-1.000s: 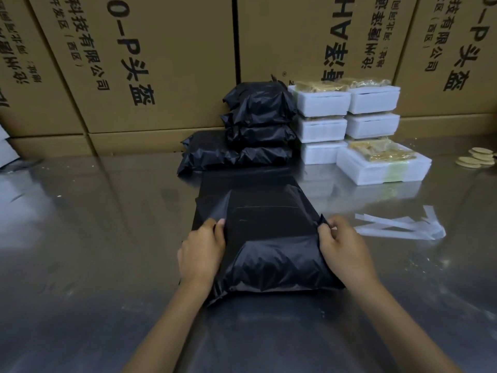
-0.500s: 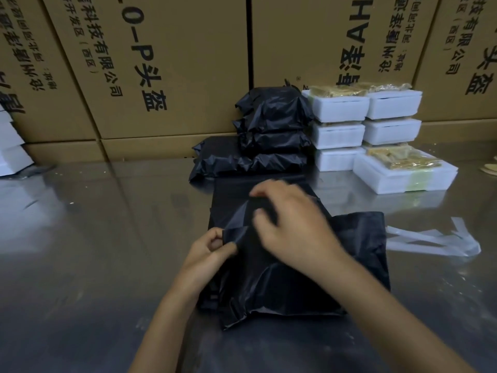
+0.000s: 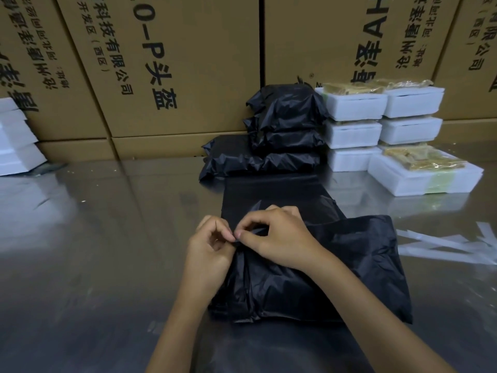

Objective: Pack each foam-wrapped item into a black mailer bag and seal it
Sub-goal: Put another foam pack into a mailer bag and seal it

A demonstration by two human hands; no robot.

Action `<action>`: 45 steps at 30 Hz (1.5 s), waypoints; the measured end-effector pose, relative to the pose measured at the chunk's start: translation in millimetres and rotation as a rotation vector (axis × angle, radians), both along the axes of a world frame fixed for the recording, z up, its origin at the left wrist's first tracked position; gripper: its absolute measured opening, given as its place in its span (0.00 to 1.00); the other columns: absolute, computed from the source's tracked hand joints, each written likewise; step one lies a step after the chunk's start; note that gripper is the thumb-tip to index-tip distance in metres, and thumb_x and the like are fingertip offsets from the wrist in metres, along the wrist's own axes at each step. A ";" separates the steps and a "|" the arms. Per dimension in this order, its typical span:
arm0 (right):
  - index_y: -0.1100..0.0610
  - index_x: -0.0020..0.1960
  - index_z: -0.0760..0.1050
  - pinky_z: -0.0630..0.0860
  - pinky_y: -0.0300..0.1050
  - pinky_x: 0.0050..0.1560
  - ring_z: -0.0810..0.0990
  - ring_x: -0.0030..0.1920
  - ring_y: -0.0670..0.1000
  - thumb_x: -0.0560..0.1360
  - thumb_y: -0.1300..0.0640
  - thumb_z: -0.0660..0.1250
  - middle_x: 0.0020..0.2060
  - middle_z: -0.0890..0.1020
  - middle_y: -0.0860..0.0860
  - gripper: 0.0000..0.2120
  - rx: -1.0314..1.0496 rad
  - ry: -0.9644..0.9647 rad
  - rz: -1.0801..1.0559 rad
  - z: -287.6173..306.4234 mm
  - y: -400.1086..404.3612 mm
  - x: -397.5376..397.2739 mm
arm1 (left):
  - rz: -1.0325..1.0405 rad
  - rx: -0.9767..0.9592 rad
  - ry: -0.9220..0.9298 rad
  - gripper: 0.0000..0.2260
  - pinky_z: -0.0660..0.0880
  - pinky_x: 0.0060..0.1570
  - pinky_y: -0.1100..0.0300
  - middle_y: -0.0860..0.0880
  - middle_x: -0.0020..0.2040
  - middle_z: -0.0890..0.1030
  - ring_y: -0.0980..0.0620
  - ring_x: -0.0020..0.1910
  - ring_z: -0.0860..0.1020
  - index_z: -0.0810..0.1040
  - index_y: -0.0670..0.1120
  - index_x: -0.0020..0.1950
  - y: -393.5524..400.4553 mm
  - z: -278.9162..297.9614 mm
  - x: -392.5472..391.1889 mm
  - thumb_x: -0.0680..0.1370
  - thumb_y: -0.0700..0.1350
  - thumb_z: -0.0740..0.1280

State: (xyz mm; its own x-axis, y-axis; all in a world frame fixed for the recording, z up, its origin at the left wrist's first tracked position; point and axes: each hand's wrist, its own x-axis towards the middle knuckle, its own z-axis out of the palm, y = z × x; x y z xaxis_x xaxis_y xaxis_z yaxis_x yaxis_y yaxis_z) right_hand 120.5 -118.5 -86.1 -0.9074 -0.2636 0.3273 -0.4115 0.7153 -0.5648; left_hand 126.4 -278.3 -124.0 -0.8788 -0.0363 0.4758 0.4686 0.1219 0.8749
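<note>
Mailer bag [image 3: 309, 278] w/ item inside lies mid-counter near front edge, long axis left-right, both hands at its left end: left hand [image 3: 208, 254] & right hand [image 3: 279, 238] pinch flap corner there, so seal strip prob peels toward right

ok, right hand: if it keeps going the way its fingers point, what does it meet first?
The right hand points left, pinching the black mailer bag. The first thing in line is the left hand, whose fingertips look already touching it.

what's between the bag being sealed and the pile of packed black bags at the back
In the head view, flat empty black mailers lie on the steel table between the bag in hand and the packed pile.
</note>
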 end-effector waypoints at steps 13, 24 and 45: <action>0.44 0.50 0.82 0.58 0.50 0.74 0.79 0.54 0.40 0.78 0.53 0.69 0.45 0.85 0.39 0.05 -0.091 -0.068 0.107 8.9 6.9 4.1 | 0.278 -0.353 0.151 0.20 0.74 0.37 0.59 0.55 0.44 0.75 0.51 0.39 0.77 0.67 0.61 0.47 4.3 -1.2 10.5 0.75 0.40 0.74; 0.44 0.46 0.80 0.67 0.56 0.71 0.80 0.57 0.44 0.74 0.51 0.72 0.43 0.85 0.40 0.03 -0.253 -0.154 0.089 7.4 5.3 3.4 | 0.276 -0.370 0.161 0.16 0.73 0.39 0.71 0.60 0.42 0.79 0.59 0.40 0.79 0.77 0.57 0.48 4.2 -2.0 11.1 0.74 0.35 0.71; 0.45 0.46 0.81 0.66 0.58 0.69 0.75 0.56 0.44 0.69 0.52 0.78 0.48 0.83 0.44 0.09 -0.233 -0.042 0.167 9.2 6.7 14.0 | 0.251 -0.331 0.141 0.14 0.73 0.32 0.59 0.55 0.36 0.79 0.52 0.34 0.78 0.74 0.51 0.39 2.7 -3.3 7.5 0.72 0.33 0.71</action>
